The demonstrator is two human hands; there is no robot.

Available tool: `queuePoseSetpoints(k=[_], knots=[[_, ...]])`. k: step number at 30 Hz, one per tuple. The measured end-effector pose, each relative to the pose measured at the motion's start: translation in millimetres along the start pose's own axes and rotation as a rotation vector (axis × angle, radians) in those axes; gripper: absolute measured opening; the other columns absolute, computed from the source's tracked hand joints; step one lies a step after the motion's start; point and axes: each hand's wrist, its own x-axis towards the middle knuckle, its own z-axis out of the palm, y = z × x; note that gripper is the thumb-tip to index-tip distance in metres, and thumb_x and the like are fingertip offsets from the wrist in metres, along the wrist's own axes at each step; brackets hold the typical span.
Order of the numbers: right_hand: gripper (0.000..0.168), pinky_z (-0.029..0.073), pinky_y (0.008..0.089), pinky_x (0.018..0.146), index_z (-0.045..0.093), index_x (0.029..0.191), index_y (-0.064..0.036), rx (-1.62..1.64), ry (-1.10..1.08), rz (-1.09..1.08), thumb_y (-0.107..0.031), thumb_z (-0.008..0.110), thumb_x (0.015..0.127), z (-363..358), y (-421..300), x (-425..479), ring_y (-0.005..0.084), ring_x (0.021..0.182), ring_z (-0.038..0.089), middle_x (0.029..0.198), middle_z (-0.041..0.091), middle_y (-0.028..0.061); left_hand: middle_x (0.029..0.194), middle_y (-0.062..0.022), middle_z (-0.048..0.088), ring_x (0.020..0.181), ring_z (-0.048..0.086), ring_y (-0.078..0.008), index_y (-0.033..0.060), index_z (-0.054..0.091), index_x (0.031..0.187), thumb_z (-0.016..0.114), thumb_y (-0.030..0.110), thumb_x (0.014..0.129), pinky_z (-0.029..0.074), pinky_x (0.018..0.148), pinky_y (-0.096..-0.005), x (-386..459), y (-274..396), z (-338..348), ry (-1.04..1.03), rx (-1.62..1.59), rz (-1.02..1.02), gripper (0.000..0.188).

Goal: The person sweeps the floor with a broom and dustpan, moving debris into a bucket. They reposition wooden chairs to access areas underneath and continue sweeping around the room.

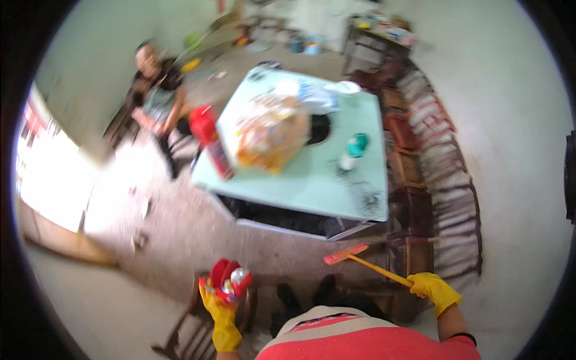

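My left hand (220, 321), in a yellow rubber glove, holds a red container (222, 274) with small items in it, some white or silvery; blur hides what they are. It is above a wooden chair with a slatted part. My right hand (434, 290), gloved the same way, grips the yellow handle of a cleaning tool (380, 270). The tool's flat pink-orange head (344, 254) points toward the table's near edge; whether it is a brush or a squeegee, I cannot tell. In front of me stands a table (288, 195) with a pale turquoise top.
On the table are a tall red canister (211, 139), a filled plastic bag (272, 135), clear packaging (319, 96) and a green-and-white container (354, 150). A wooden bench (411, 207) lines the right wall. A person (159, 99) sits at left. The wooden chair (193, 333) stands beside me.
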Motion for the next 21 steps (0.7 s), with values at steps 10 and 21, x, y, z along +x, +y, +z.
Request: queuePoseSetpoints(k=[10, 21], knots=[[0.038, 0.047, 0.0439, 0.088, 0.065, 0.112, -0.010, 0.273, 0.237, 0.217, -0.021, 0.059, 0.077, 93, 120, 80, 0.0331, 0.104, 0.060, 0.112, 0.063, 0.0154, 0.097, -0.0121, 0.064, 0.094, 0.062, -0.0281, 0.0050, 0.059, 0.106, 0.082, 0.026, 0.055, 0.050, 0.081, -0.0389, 35, -35, 129, -0.246, 0.942, 0.269, 0.060], [0.031, 0.048, 0.0317, 0.050, 0.061, 0.109, -0.006, 0.975, 0.006, 0.273, -0.014, 0.062, 0.078, 77, 155, 51, 0.0195, 0.054, 0.061, 0.066, 0.062, 0.0097, 0.102, -0.0127, 0.064, 0.090, 0.065, -0.0216, -0.0018, 0.051, 0.115, 0.084, 0.020, 0.063, 0.053, 0.076, -0.0315, 67, -15, 292, -0.728, 0.844, 0.335, 0.065]])
